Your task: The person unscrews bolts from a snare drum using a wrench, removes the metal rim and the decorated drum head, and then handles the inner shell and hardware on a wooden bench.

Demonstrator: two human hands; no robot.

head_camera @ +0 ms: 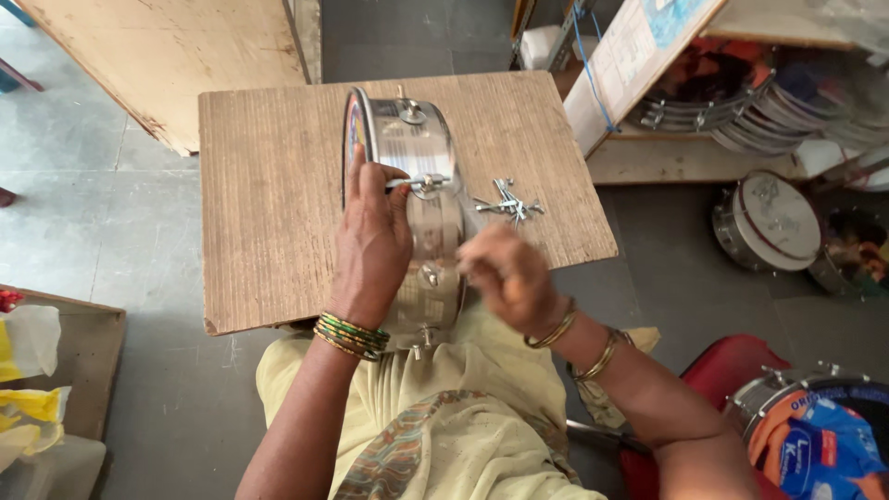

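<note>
My left hand (370,236) grips the metal drum shell (417,213) standing on edge on the tabletop (269,185); my right hand (505,273), fingers curled and blurred, hovers beside it near loose bolts (507,204).

the drum shell (417,194) is seen to be of polished, glossy metal, and the loose bolts (507,204) beside it show the same bright metal shine. the board (269,185) beneath them is made of raw wood, matt and rough-grained with chipped edges. the bangles (350,335) are rendered in glossy gold and green, while the garment (435,426) is a soft, matt cloth.
</note>
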